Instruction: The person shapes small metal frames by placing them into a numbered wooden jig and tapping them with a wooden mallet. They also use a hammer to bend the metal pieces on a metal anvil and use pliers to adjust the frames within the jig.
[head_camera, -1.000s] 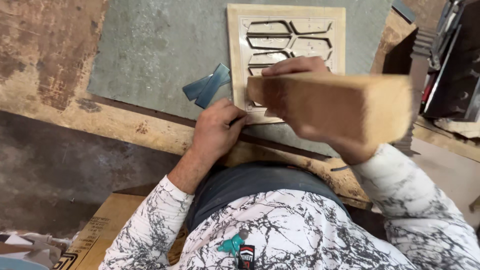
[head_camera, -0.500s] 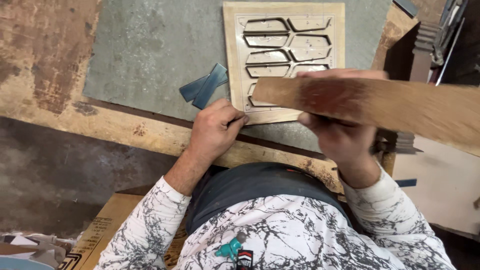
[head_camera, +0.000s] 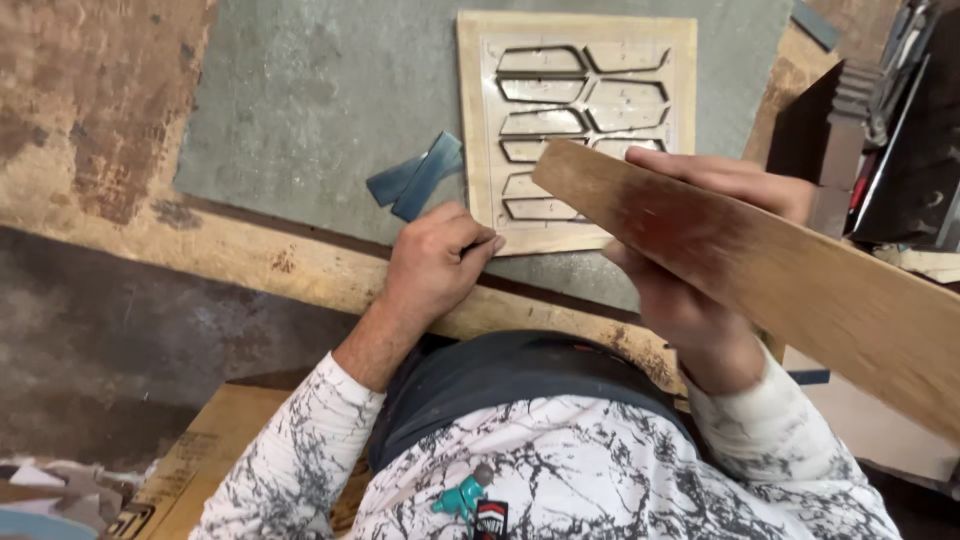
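Note:
A square pale wooden board (head_camera: 575, 120) with several long metal-edged cut-out shapes lies on a grey mat (head_camera: 320, 110). My left hand (head_camera: 435, 262) pinches the board's near left corner with closed fingers. My right hand (head_camera: 700, 270) grips a long brown wooden plank (head_camera: 770, 270), held slanted above the board's near right part. The plank runs from the board down to the right edge of the view and hides that corner of the board.
Two dark blue strips (head_camera: 415, 178) lie on the mat just left of the board. The worn wooden bench edge (head_camera: 250, 255) runs in front of me. Dark tools and boxes (head_camera: 890, 150) crowd the right side. A cardboard box (head_camera: 190, 470) sits low left.
The plank has swung from end-on to lengthwise and now slants over the board's near right part. My left hand stays at the board's corner.

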